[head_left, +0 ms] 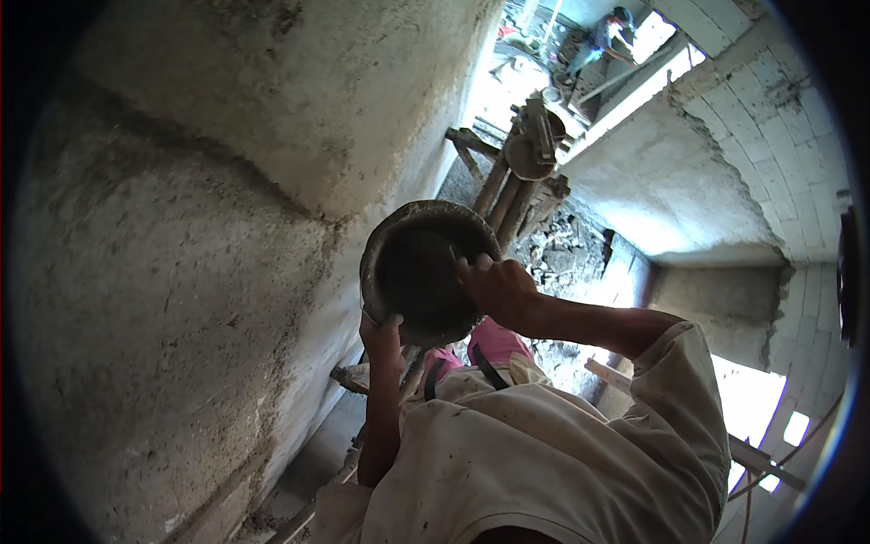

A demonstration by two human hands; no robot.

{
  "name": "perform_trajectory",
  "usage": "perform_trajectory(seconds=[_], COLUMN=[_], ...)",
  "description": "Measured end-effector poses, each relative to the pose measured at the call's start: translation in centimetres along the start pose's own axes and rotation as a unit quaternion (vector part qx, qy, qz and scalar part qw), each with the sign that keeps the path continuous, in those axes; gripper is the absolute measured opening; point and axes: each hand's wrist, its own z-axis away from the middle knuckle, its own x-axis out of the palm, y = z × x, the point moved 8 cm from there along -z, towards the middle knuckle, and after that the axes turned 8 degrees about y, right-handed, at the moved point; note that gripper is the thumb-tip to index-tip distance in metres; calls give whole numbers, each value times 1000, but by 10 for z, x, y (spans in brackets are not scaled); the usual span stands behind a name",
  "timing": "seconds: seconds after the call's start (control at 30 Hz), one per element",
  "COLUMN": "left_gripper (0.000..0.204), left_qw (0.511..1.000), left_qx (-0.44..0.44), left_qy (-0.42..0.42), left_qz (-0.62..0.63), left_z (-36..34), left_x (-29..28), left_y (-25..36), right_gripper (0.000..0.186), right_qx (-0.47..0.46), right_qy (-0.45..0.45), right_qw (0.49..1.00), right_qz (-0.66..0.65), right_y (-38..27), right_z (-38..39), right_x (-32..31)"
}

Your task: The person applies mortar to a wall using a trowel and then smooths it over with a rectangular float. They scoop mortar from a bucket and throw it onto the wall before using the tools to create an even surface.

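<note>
The left hand point(384, 344) grips the lower-left rim of a round, mortar-crusted bowl point(370, 276), thumb over the edge. The right hand point(499, 288) is at the bowl's right side, its fingers curled in over the rim; whether they hold the rim or a small tool in the shadow cannot be told. The bowl is held up in front of the person's body, its mouth toward the camera and its inside too dark to read. Just below the bowl show pink trousers point(498, 342) and a stained, pale shirt point(544, 444). Left of the bowl rises a roughly plastered wall point(181, 272). Beyond the bowl, wooden scaffold poles point(509, 199) run out to a bucket point(528, 161) with a board point(541, 127) across it. Right of the bowl, well below, lies rubble point(564, 249). Farthest beyond the bowl, another person point(600, 43) bends forward.
</note>
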Motion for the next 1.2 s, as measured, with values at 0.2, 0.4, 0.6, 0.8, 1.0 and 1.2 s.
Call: perform_trajectory(seconds=[0.2, 0.4, 0.6, 0.8, 1.0, 1.2], left_gripper=[55, 58, 58, 53, 52, 53], left_qw=[997, 988, 982, 972, 975, 981], left_qx=[-22, -99, -43, -101, -135, -87], left_qy=[-5, 2, -39, -68, -80, -111], left_qz=[-72, -118, -181, -202, -154, -136], left_z=[-48, -133, -244, -340, -389, -417], left_x=[18, 21, 67, 109, 144, 130], left_y=[-69, -203, -362, -480, -534, -557], right_gripper=[20, 32, 35, 29, 41, 34], right_qx=[137, 168, 191, 208, 376, 471], right_qy=[-45, -87, -130, -105, 30, -32], right_qw=[986, 964, 963, 966, 920, 882], right_qz=[-79, -186, -137, -111, -110, 4], right_y=[57, 91, 181, 300, 429, 458], right_z=[24, 37, 14, 7, 46, 3], right_x=[115, 267, 399, 504, 673, 756])
